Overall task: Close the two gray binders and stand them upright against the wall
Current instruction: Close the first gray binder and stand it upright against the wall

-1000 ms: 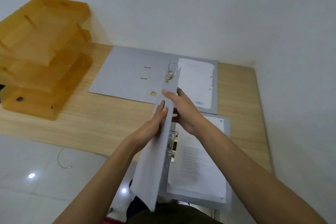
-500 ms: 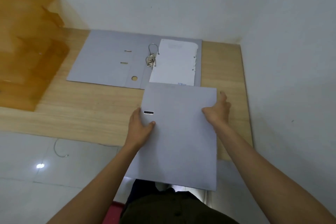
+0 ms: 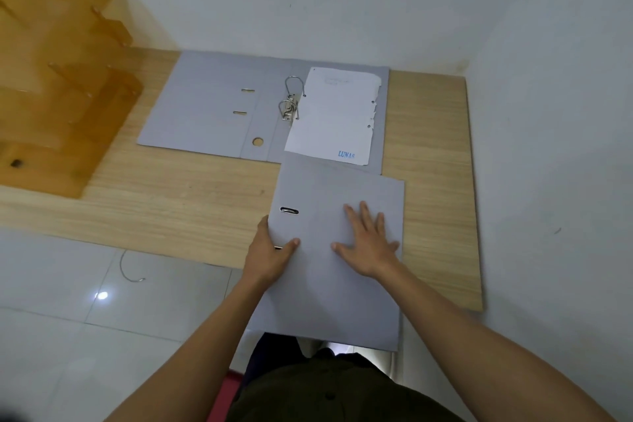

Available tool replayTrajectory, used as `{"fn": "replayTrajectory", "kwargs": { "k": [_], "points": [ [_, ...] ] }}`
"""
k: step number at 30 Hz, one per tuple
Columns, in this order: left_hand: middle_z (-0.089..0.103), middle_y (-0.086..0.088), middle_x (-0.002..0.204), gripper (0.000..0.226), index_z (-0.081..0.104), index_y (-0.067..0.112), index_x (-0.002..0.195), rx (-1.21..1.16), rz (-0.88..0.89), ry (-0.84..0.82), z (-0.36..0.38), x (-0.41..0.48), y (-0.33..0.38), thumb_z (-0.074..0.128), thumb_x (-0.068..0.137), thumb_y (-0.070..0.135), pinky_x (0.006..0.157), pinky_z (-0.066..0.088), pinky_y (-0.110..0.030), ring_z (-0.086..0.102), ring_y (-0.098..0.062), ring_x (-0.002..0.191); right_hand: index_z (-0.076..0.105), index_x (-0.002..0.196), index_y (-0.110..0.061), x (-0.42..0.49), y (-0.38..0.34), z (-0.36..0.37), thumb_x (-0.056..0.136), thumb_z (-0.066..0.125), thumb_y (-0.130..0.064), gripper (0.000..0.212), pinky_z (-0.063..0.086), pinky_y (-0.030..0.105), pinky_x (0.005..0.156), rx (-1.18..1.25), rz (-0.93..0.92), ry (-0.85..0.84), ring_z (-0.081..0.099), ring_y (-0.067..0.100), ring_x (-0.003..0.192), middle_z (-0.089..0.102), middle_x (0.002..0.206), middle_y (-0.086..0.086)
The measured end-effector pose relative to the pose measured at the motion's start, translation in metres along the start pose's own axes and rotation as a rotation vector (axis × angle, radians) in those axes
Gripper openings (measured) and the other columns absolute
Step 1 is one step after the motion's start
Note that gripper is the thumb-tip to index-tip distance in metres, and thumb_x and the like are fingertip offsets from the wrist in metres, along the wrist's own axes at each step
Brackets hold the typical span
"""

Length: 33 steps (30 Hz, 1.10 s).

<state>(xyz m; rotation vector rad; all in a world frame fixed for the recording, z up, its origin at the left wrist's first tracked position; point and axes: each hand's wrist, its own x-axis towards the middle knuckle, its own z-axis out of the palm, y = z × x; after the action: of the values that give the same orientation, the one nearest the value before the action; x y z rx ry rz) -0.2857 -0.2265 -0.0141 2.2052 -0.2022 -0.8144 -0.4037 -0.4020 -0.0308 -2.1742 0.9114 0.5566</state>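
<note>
A closed gray binder (image 3: 329, 188) lies flat at the desk's front edge and overhangs it toward me. My left hand (image 3: 269, 255) grips its left spine edge, thumb on the cover. My right hand (image 3: 368, 247) rests flat on the cover with fingers spread. Behind it a second gray binder (image 3: 209, 106) lies open against the back wall. Its metal ring mechanism (image 3: 291, 103) stands in the middle, and a white sheet (image 3: 334, 116) lies on its right half.
An amber plastic tray stack (image 3: 58, 86) stands at the left of the wooden desk (image 3: 178, 202). White walls (image 3: 548, 113) meet at the back right corner. A tiled floor (image 3: 68, 319) with a loose wire lies below the desk's front edge.
The near binder's cover swung down from upright and now lies shut. My right hand moved from the cover's right edge onto the top of the cover.
</note>
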Motion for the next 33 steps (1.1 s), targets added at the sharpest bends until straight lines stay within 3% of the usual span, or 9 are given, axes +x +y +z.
{"fn": "replayTrajectory", "kwargs": {
  "k": [2,8,11,15,19,23,28,31,33],
  "points": [
    [0.061,-0.002,0.138,0.079,0.039,0.020,0.151,-0.032,-0.089,-0.025,-0.005,0.002,-0.003,0.077,0.084,0.039,0.095,0.049,-0.036,0.062,-0.028,0.120,-0.002,0.158,-0.044,0.000,0.003,-0.004,0.093,0.054,-0.054,0.087,0.010,0.077,0.112,0.024,0.005,-0.016,-0.019,0.027,0.154,-0.022,0.167,-0.014],
    [0.075,-0.006,0.114,0.061,0.068,0.010,0.119,-0.282,-0.315,-0.039,-0.007,0.013,0.019,0.077,0.076,0.053,0.065,0.055,-0.031,0.074,-0.022,0.082,0.004,0.160,-0.036,-0.002,-0.005,-0.009,0.093,0.050,-0.060,0.084,0.006,0.068,0.118,0.270,0.078,-0.067,-0.023,0.031,0.153,-0.022,0.168,-0.006],
    [0.076,-0.004,0.107,0.053,0.073,0.018,0.106,-0.344,-0.327,-0.144,-0.006,0.009,0.039,0.061,0.085,0.065,0.071,0.052,-0.033,0.071,-0.020,0.092,-0.003,0.160,-0.036,-0.009,-0.013,-0.010,0.095,0.038,-0.066,0.082,0.001,0.069,0.117,0.382,0.130,-0.059,-0.027,0.034,0.151,-0.027,0.166,-0.004],
    [0.078,-0.010,0.109,0.070,0.074,0.017,0.115,-0.465,-0.319,-0.309,-0.003,-0.002,0.058,0.039,0.091,0.073,0.082,0.055,-0.038,0.075,-0.027,0.093,-0.009,0.159,-0.039,-0.022,-0.023,-0.017,0.097,0.028,-0.067,0.077,-0.002,0.074,0.112,0.463,0.183,0.034,-0.023,0.030,0.153,-0.027,0.166,-0.008],
    [0.075,-0.010,0.125,0.069,0.070,0.025,0.130,-0.595,-0.268,-0.534,0.000,-0.012,0.079,0.041,0.091,0.074,0.103,0.052,-0.050,0.071,-0.031,0.117,-0.011,0.159,-0.034,-0.034,-0.030,-0.026,0.099,0.022,-0.064,0.075,-0.006,0.066,0.117,0.548,0.201,0.147,-0.018,0.030,0.155,-0.021,0.168,-0.003],
    [0.071,-0.009,0.133,0.062,0.064,0.026,0.138,-0.619,-0.202,-0.688,0.007,-0.027,0.097,0.043,0.095,0.066,0.108,0.048,-0.049,0.066,-0.029,0.125,-0.009,0.160,-0.031,-0.044,-0.037,-0.038,0.102,0.016,-0.059,0.069,-0.008,0.058,0.121,0.603,0.169,0.256,-0.013,0.027,0.156,-0.016,0.169,0.001],
    [0.070,-0.003,0.135,0.062,0.058,0.024,0.142,-0.578,-0.029,-0.735,0.007,-0.034,0.124,0.052,0.091,0.059,0.108,0.049,-0.044,0.065,-0.023,0.127,-0.003,0.160,-0.037,-0.059,-0.043,-0.068,0.101,0.016,-0.061,0.067,-0.007,0.053,0.124,0.765,0.052,0.391,-0.009,0.019,0.156,-0.008,0.170,-0.006],
    [0.070,-0.001,0.135,0.061,0.054,0.020,0.144,-0.557,0.150,-0.775,0.002,-0.032,0.148,0.058,0.090,0.047,0.103,0.053,-0.039,0.067,-0.019,0.124,0.000,0.158,-0.045,-0.075,-0.049,-0.093,0.092,0.017,-0.075,0.074,0.006,0.052,0.126,0.836,-0.105,0.449,0.001,0.011,0.156,-0.001,0.170,-0.014],
    [0.069,0.000,0.136,0.054,0.052,0.020,0.144,-0.527,0.275,-0.794,0.000,-0.028,0.164,0.063,0.094,0.035,0.100,0.055,-0.036,0.067,-0.018,0.123,0.003,0.157,-0.048,-0.089,-0.054,-0.112,0.093,0.029,-0.072,0.074,0.024,0.047,0.123,0.848,-0.217,0.456,0.020,0.009,0.153,0.012,0.168,-0.017]
  ]
}}
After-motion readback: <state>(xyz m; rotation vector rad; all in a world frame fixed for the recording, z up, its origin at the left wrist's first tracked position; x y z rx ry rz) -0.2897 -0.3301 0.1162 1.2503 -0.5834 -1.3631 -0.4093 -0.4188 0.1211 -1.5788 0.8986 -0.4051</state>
